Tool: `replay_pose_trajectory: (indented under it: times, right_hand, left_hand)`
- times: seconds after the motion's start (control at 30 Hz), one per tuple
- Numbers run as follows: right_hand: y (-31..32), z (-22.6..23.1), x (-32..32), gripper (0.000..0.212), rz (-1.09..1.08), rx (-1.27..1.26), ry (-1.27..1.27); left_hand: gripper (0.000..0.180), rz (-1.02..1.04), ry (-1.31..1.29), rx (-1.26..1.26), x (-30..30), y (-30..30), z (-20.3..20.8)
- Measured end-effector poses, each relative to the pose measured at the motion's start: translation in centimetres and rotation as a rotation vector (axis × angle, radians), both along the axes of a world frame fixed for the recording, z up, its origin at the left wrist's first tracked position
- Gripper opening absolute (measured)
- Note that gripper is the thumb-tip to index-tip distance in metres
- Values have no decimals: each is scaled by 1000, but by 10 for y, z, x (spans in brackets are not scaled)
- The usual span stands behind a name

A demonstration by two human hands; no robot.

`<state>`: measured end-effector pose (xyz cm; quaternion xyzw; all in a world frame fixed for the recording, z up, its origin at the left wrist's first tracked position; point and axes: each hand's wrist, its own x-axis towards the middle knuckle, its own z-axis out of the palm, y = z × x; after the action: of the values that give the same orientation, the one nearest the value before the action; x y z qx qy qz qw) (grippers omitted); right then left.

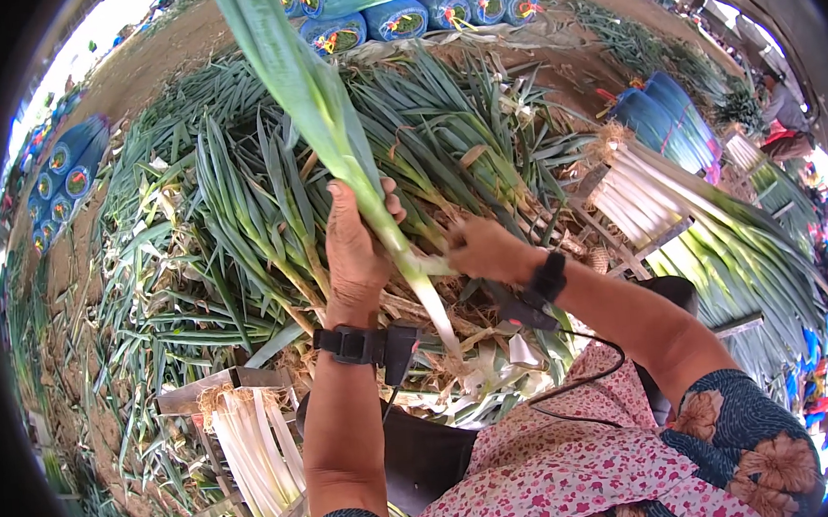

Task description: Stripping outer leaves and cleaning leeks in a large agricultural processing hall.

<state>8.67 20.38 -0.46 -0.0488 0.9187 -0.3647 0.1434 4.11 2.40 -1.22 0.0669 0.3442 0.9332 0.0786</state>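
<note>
One leek (334, 131) held aslant above the heap, root end toward the lap, leaves pointing away. Left hand (355, 253) closed around its shank; right hand (489, 249), blurred, appears to pinch a pale strip (433, 265) hanging off the side. Step in hand, judged: peeling outer layers. Next move would call for a steady left hold and a pull clear of the shank. Beneath: loose leeks (250, 212) and litter. Either side: pale-stalked leeks in racks (184, 398). Beyond: brown ground (187, 37), blue-wrapped bundles (395, 21).
</note>
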Motion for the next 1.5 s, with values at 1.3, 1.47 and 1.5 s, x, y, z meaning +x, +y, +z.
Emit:
replay_pose_trajectory:
  times: [1.3, 1.47, 1.5]
  right_hand:
    - [-49, 8, 1, 13, 97, -234, 255]
    - [-45, 1, -1, 17, -77, -384, 333]
    - [-45, 2, -3, 17, -104, -404, 379]
  left_hand:
    - [37, 193, -156, 46, -14, -3, 2]
    - [37, 195, -170, 36, -17, -2, -3]
    - [36, 182, -163, 62, -17, 1, -2]
